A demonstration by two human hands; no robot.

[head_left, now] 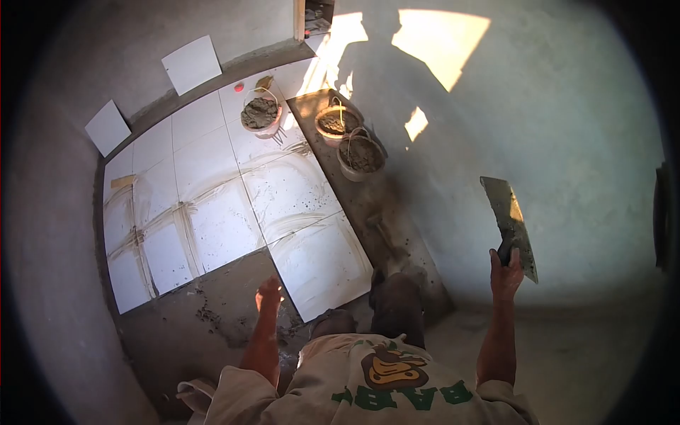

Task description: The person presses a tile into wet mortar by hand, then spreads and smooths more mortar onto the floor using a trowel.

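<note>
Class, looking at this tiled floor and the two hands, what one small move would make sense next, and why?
Probably bring the trowel in the right hand down to the bare floor patch and smooth it: the blade is held up away from the floor, and dark lumps lie scattered there, beside the white tiles.

Green block capitals run across the shirt [312,379], beside and below a brown and yellow print. A and B can be made out among the letters [375,399], but folds and the angle hide the full wording. No other label, brand, number or sign can be read.
</note>
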